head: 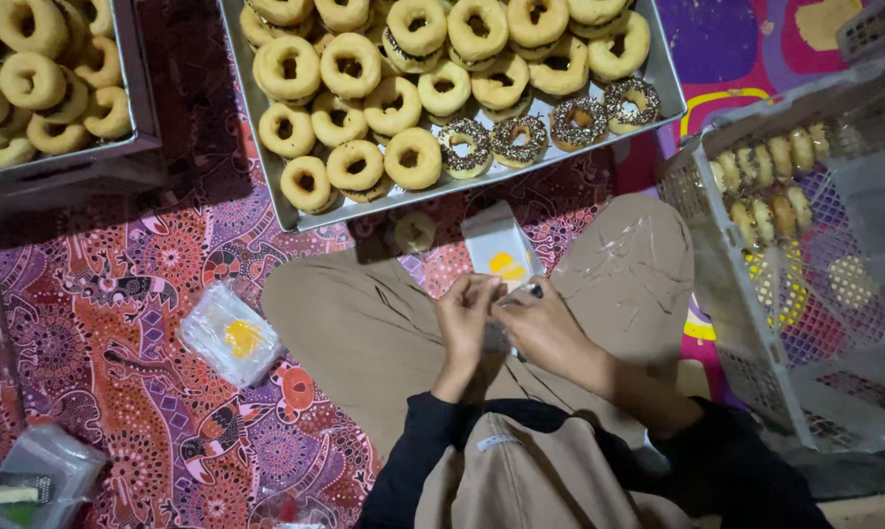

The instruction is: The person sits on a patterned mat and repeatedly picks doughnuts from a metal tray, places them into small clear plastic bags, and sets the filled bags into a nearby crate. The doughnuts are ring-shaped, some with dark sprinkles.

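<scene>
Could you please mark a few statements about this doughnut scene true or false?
1. Both hands hold a small clear bag. True: the left hand and right hand meet at the bag.
2. The middle tray holds only plain doughnuts. False: the tray also has sprinkled doughnuts along its near edge.
3. A stack of bags lies on the mat. True.
4. The crate on the right is empty. False: the crate holds doughnuts.
</scene>
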